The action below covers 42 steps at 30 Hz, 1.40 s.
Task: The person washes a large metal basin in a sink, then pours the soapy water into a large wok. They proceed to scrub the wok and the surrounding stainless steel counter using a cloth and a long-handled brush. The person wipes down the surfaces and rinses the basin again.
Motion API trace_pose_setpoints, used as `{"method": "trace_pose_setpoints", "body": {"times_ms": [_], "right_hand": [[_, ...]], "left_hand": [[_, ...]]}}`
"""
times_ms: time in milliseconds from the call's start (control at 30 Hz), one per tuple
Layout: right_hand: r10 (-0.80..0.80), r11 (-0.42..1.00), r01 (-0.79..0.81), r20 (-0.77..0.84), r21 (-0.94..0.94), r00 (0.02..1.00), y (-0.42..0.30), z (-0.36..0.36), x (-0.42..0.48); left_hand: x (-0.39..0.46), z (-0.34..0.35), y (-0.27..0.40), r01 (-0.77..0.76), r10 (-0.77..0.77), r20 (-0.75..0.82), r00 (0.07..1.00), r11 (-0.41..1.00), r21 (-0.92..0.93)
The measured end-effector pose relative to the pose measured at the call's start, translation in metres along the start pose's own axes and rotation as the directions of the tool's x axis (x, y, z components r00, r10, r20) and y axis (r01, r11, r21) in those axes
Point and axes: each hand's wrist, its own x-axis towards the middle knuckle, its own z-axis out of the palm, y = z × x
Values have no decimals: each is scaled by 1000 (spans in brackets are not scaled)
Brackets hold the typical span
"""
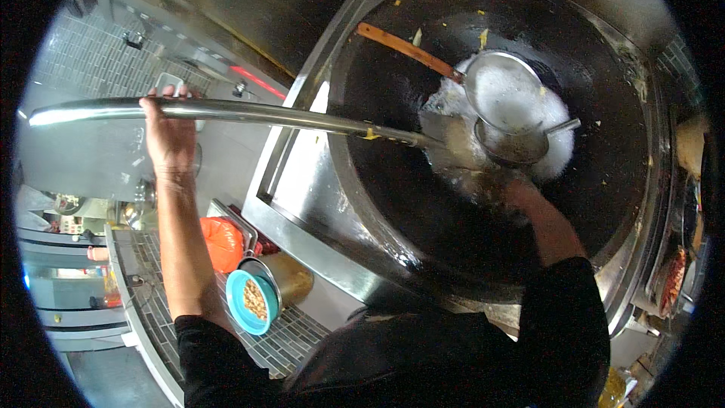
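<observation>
A huge dark wok (385,204) set in a steel stove holds soapy, foamy water (558,150). My left hand (171,139) grips a long steel pole handle (255,113), thumb across it; its far end reaches into the suds, where the blurred end looks like a flat blade. My right hand (510,190) is down in the wok beside that end, blurred and partly under the water; what it holds is hidden. Just beyond it, a round metal strainer or ladle (501,90) with a wooden handle (408,51) overlaps a smaller metal ladle (512,147).
Yellow food scraps (483,38) stick to the wok wall. On the left, a turquoise bowl (233,306) of beige pieces rests against a metal pot (291,277), near an orange plastic bag (222,243). Containers (674,283) line the right side.
</observation>
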Motion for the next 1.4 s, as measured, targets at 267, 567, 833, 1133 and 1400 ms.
{"method": "trace_pose_setpoints", "body": {"times_ms": [267,567,833,1133,1400], "right_hand": [[-296,799,341,-169,495,940,-118,-156,-144],[-644,378,816,-509,437,571,-270,-287,-242],[-293,546,828,-955,-125,49,-318,-263,-169],[-15,643,755,-984,126,176,-253,-179,-43],[-12,787,557,-896,266,444,-126,-83,61]], "left_hand": [[25,84,-11,14,-49,272,961,992,126],[38,210,13,-389,53,541,839,753,530],[-16,291,-32,-236,244,314,917,970,-64],[9,282,-45,-368,347,267,899,929,33],[27,247,-60,-221,216,186,958,975,3]]}}
